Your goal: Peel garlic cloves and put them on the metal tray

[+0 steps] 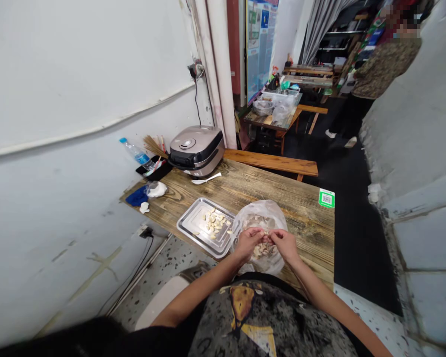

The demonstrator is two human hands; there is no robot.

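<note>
Where the wooden tabletop (305, 218) meets the wall, one dark-blue cloth (137, 197) lies near one blue-capped water bottle (137, 154), which leans in a black bin (160, 172). Next, one rice cooker (196, 148), lid down; before it, one white plastic knife (206, 179). Centre: one rectangular metal tray (188, 225), bearing loose garlic cloves (214, 223), mostly gathered toward its middle and right. Just beside the tray, one clear plastic bag (275, 213), mouth open, containing papery skins (262, 252).

Over the bag, left hand (248, 243) and right hand (285, 244). Grip: fingertips of both pinched on one small pale piece (266, 233), probably a clove, partly hidden by the fingers. Handling, as judged: best worked low over the bag so that scraps drop inside, one hand steadying, the other picking lightly to avoid bruising. Pose: forearms converge from either side, hands level, fingertips meeting between them, left hand on the tray side. Far right: one green QR-code card (326, 198), flat at the tabletop's corner, well apart from the hands
</note>
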